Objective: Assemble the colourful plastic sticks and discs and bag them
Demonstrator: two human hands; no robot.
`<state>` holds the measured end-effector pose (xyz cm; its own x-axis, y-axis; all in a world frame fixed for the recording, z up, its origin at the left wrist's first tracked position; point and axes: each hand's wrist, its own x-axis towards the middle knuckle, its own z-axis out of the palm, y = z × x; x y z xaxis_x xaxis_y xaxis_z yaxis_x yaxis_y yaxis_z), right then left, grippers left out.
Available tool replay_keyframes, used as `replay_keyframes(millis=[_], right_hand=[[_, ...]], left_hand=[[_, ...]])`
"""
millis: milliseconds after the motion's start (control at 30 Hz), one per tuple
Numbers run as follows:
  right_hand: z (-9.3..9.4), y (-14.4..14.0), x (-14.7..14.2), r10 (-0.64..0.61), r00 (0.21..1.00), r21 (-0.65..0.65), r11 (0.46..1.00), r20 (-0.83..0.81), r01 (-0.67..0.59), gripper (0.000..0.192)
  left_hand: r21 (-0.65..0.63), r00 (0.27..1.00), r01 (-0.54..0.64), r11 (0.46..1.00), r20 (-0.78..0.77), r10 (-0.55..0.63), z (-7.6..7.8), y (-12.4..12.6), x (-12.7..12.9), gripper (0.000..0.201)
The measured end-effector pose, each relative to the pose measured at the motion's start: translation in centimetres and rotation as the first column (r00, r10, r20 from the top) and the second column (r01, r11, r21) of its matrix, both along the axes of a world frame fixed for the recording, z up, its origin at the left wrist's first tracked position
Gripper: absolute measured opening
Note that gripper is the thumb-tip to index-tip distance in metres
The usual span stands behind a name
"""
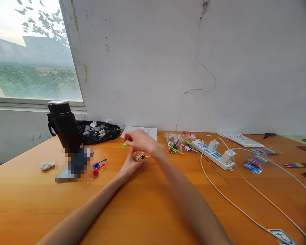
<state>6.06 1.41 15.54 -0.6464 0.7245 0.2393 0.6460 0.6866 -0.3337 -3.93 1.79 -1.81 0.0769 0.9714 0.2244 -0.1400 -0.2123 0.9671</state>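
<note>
Both my arms reach out over the orange wooden table [148,207]. My right hand [140,140] is raised a little and pinches a small green plastic piece [124,145] at its fingertips. My left hand [131,164] rests on the table just below it, fingers closed around a small clear packet [140,156] with dark and yellow bits inside. The two hands are almost touching. A blue piece [100,163] and a red piece [99,169] lie on the table to the left of my left hand.
A black flask [63,125] stands at the left, with a black bag of small parts [98,131] behind it. Clear bags of coloured pieces [177,143], a white power strip [215,153] with cables, paper sheets [142,131] and more coloured packets [256,162] lie to the right.
</note>
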Motion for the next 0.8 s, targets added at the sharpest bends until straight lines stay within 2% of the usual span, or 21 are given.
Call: replay_keyframes(millis=[67, 167, 233, 333, 500, 667, 800], right_hand=[[2.4, 0.0, 3.1, -0.031, 0.995, 0.031, 0.999, -0.097, 0.034, 0.018], [5.2, -0.7, 7.8, -0.129, 0.956, 0.123, 0.978, -0.265, 0.166, 0.022], [6.3, -1.2, 10.5, -0.195, 0.928, 0.175, 0.95, -0.316, 0.26, 0.024], [6.9, -1.9, 13.1, -0.263, 0.913, 0.168, 0.931, -0.311, 0.325, 0.024], [6.9, -2.3, 14.0, -0.307, 0.926, 0.063, 0.943, -0.219, 0.327, 0.023], [6.8, -2.2, 13.2, -0.216, 0.968, -0.006, 0.976, -0.13, 0.217, 0.02], [6.2, -1.6, 12.4, -0.215, 0.975, -0.02, 0.977, -0.06, 0.214, 0.021]], left_hand=[[-0.011, 1.0, -0.012, 1.0, -0.017, 0.012, 0.1, -0.3, 0.1, 0.079], [-0.017, 0.998, -0.043, 0.999, -0.045, 0.042, 0.3, -0.3, 0.0, 0.08], [-0.033, 0.997, -0.055, 0.998, -0.05, 0.054, 0.3, -0.3, 0.0, 0.079], [-0.055, 0.998, -0.059, 0.997, -0.039, 0.057, 0.3, -0.3, 0.0, 0.079], [-0.059, 0.998, -0.059, 0.997, -0.021, 0.057, 0.3, -0.2, -0.1, 0.078], [-0.068, 0.996, -0.077, 0.995, -0.037, 0.075, 0.0, 0.0, -0.3, 0.076], [-0.052, 0.998, -0.058, 0.997, -0.039, 0.056, -0.2, 0.0, -0.3, 0.073]])
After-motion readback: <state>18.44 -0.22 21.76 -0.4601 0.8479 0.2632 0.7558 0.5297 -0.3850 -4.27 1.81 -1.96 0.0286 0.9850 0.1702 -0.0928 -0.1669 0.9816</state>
